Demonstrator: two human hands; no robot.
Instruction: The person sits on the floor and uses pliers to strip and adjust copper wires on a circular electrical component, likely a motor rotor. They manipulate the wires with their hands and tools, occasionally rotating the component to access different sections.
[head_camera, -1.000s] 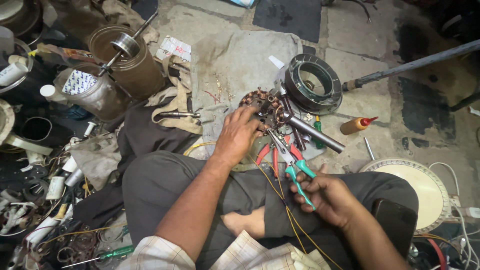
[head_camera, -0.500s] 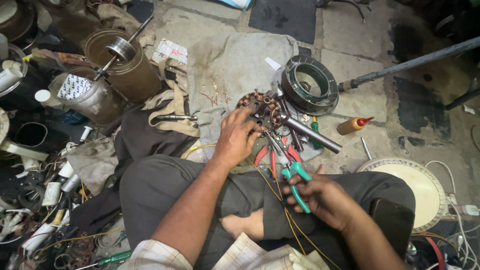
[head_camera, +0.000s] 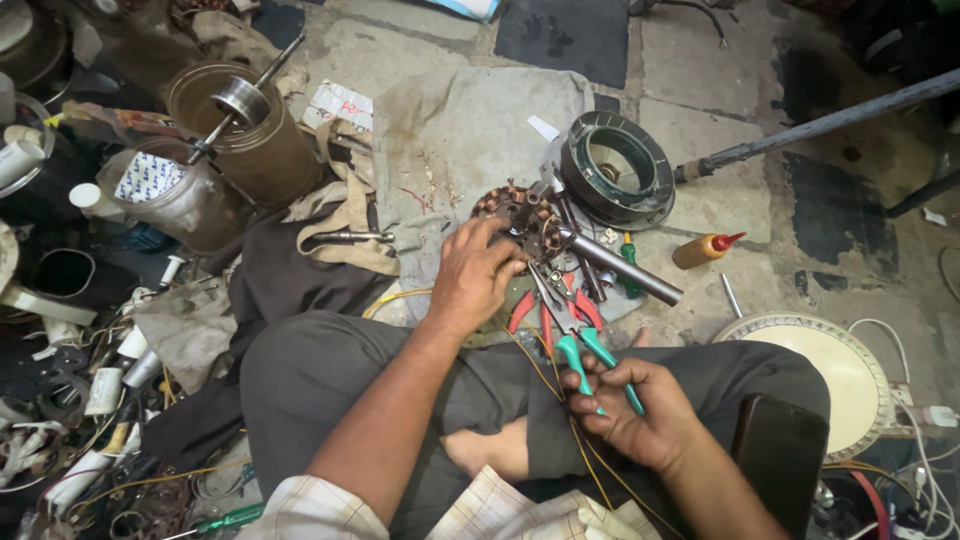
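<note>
Grip, right hand: right hand (head_camera: 632, 415) is wrapped around the teal handles of a pair of pliers (head_camera: 580, 345), fingers closed tight on them, nose pointing up toward the motor part. Can't tell if the plier tips are actually biting anything, too small to see.
Grip, left hand: left hand (head_camera: 475, 280) is pressed down on the wound stator (head_camera: 520, 215), fingers curled over its near edge, pretty much pinning it in place rather than lifting it.
Where the stator sits: on the grey cloth (head_camera: 470, 120) spread on the floor, right in front of the person's crossed legs, with a metal shaft (head_camera: 620, 268) sticking out of it toward the right.
Wire: thin yellow wire (head_camera: 560, 400) runs from the stator area down past the pliers and across the lap.
How far along: my guess is mid-job. The copper coils look already on the core, and the ring-shaped housing (head_camera: 617, 170) is lying apart just behind it, so reassembly isn't done yet.
Other stuff nearby: red-handled pliers (head_camera: 525, 312) just beside the teal ones, a green screwdriver (head_camera: 630, 262), a small orange squeeze bottle (head_camera: 705, 250), a round cream cover (head_camera: 840, 365) off to the right.
</note>
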